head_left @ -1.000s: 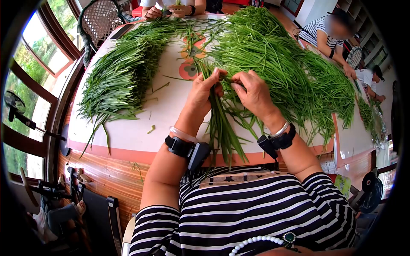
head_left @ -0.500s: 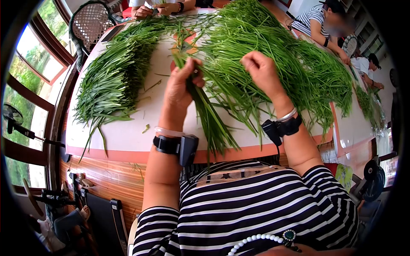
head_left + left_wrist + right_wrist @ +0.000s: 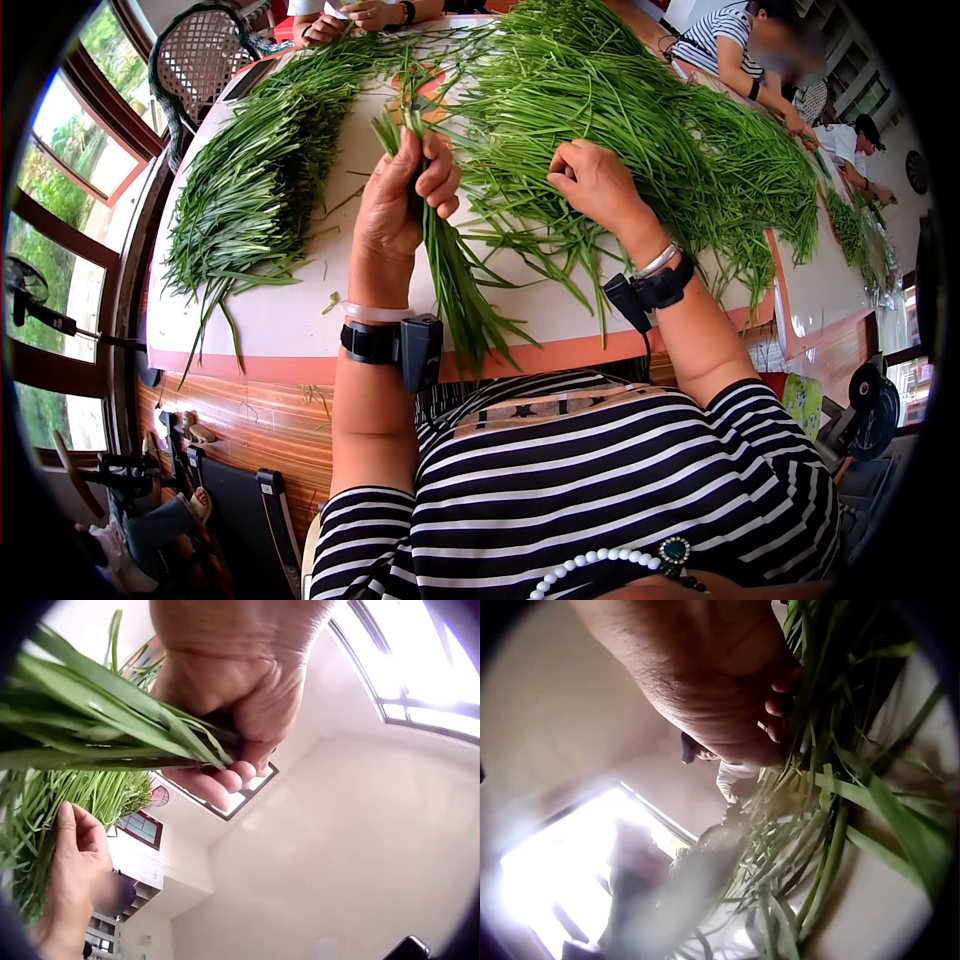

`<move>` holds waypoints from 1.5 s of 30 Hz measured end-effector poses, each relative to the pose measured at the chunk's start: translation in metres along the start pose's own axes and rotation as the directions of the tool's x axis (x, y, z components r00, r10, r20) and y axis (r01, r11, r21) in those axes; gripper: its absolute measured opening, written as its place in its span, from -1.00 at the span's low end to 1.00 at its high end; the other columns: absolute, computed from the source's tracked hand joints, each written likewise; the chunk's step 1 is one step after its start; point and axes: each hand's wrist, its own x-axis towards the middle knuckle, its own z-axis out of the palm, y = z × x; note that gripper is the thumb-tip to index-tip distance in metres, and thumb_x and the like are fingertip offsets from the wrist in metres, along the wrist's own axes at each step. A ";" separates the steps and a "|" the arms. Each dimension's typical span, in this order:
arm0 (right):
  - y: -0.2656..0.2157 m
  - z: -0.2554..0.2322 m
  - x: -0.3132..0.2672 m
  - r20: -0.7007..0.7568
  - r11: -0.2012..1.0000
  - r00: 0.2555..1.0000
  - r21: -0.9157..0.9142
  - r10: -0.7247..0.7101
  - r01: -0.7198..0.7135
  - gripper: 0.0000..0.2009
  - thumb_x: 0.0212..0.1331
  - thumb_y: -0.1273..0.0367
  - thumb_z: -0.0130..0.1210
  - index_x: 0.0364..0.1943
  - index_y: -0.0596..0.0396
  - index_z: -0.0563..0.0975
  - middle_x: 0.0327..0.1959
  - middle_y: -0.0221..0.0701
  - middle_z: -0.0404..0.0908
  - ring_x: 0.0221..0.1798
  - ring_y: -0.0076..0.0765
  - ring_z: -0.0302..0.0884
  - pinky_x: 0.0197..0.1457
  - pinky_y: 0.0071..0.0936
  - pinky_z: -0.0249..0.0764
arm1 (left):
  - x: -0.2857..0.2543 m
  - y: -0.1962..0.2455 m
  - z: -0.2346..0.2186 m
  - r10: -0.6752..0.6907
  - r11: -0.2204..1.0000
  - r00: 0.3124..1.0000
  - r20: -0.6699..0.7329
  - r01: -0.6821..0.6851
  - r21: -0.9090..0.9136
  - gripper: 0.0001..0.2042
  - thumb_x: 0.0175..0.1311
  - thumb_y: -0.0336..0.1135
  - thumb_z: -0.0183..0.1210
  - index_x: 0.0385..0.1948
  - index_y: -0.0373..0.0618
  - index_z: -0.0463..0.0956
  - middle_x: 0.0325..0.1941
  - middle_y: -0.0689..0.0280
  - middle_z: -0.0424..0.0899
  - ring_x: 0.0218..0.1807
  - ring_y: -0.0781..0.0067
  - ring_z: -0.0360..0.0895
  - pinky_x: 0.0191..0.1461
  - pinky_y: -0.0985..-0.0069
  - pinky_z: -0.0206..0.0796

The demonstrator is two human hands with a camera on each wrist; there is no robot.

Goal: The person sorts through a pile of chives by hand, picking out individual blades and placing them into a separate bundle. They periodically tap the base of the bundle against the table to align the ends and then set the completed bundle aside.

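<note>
My left hand (image 3: 393, 200) grips a bunch of garlic chives (image 3: 455, 285) above the table. The long leaves hang toward my body, and short ends stick up past the thumb. In the left wrist view the fingers curl round the bunch (image 3: 97, 724). My right hand (image 3: 605, 190) is over the near edge of a large heap of chives (image 3: 600, 90). Its fingers are loosely bent, with nothing visible between them. From the right wrist, the fingertips (image 3: 776, 709) show close beside loose leaves (image 3: 825, 787).
A neater row of chives (image 3: 240, 190) lies on the left of the white table (image 3: 300, 325). Stray leaves lie between the piles. One person's hands (image 3: 345, 20) are at the far edge, and other people (image 3: 725, 50) sit along the right. A wicker chair (image 3: 200, 55) stands far left.
My hands were close together at the bunch and have come apart. The left hand moved left with the chives and turned them more upright. The right hand drew away toward the heap.
</note>
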 end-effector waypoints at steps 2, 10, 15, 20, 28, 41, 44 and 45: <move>0.006 -0.001 0.002 -0.037 0.997 0.999 0.077 -0.029 0.032 -0.90 0.03 0.42 0.20 -0.44 0.14 0.53 -0.46 -0.24 0.57 -0.37 -0.10 0.57 -0.27 -0.26 0.49 | 0.001 -0.004 0.003 -0.036 0.999 0.999 -0.039 0.036 0.008 -0.71 0.47 -0.06 -0.05 -0.32 -0.09 0.36 -0.61 0.44 0.24 -0.58 0.56 0.20 -0.56 0.60 0.19; 0.012 -0.012 0.011 -0.064 0.796 0.988 0.601 0.139 -0.073 -0.89 0.06 0.50 0.24 -0.33 0.21 0.59 -0.45 -0.54 0.59 -0.45 -0.75 0.41 -0.35 -0.72 0.41 | 0.009 -0.034 0.004 -0.100 0.964 0.935 -0.339 0.176 0.199 -0.85 0.36 -0.25 0.14 -0.29 -0.12 0.46 -0.51 0.42 0.41 -0.48 0.58 0.38 -0.41 0.58 0.34; -0.009 -0.001 0.003 -0.012 0.872 1.000 0.490 0.020 -0.011 -0.84 0.10 0.54 0.20 -0.21 0.21 0.61 -0.42 -0.56 0.56 -0.47 -0.74 0.32 -0.40 -0.70 0.31 | 0.012 -0.051 0.000 -0.090 0.956 0.923 -0.374 0.186 0.228 -0.78 0.32 -0.30 0.17 -0.09 -0.18 0.50 -0.52 0.43 0.41 -0.49 0.58 0.37 -0.40 0.57 0.31; -0.029 0.011 -0.001 -0.081 0.921 0.989 0.360 -0.128 0.148 -0.88 0.09 0.54 0.15 -0.27 0.24 0.59 -0.41 -0.38 0.54 -0.46 -0.51 0.43 -0.39 -0.53 0.36 | 0.012 -0.050 -0.001 -0.064 0.951 0.927 -0.369 0.168 0.258 -0.82 0.31 -0.29 0.18 -0.16 -0.14 0.51 -0.51 0.42 0.44 -0.47 0.58 0.39 -0.39 0.56 0.33; -0.002 0.009 -0.002 -0.040 0.977 0.994 0.183 -0.104 0.110 -0.88 0.14 0.52 0.12 -0.24 0.23 0.52 -0.45 -0.33 0.61 -0.46 -0.35 0.53 -0.36 -0.47 0.42 | 0.008 -0.010 -0.014 0.255 0.966 0.927 -0.274 -0.234 0.105 -0.84 0.38 -0.22 0.09 -0.21 -0.10 0.48 -0.03 0.15 0.63 -0.01 0.22 0.59 0.07 0.20 0.48; -0.056 -0.005 0.009 -0.094 0.696 0.996 0.715 0.006 0.063 -0.88 0.17 0.55 0.17 -0.28 0.24 0.45 -0.57 -0.44 0.56 -0.47 -0.66 0.54 -0.42 -0.68 0.41 | 0.009 -0.044 0.020 -0.049 0.936 0.943 -0.329 0.158 0.315 -0.84 0.33 -0.28 0.18 -0.19 -0.12 0.50 -0.60 0.48 0.31 -0.58 0.64 0.25 -0.48 0.64 0.17; -0.060 -0.004 0.007 -0.061 0.717 0.997 0.693 -0.043 0.073 -0.84 0.13 0.55 0.21 -0.26 0.24 0.47 -0.57 -0.49 0.55 -0.50 -0.71 0.47 -0.44 -0.69 0.38 | 0.009 -0.043 0.014 0.002 0.949 0.941 -0.338 0.105 0.298 -0.86 0.32 -0.27 0.18 -0.26 -0.10 0.49 -0.56 0.45 0.38 -0.55 0.62 0.28 -0.47 0.63 0.19; -0.060 -0.007 0.008 0.001 0.722 0.998 0.690 -0.070 0.050 -0.83 0.14 0.55 0.20 -0.23 0.24 0.47 -0.54 -0.49 0.56 -0.49 -0.72 0.45 -0.41 -0.71 0.36 | 0.009 -0.040 0.014 0.036 0.957 0.941 -0.337 0.064 0.282 -0.86 0.32 -0.26 0.18 -0.28 -0.09 0.48 -0.54 0.44 0.40 -0.54 0.62 0.30 -0.46 0.62 0.21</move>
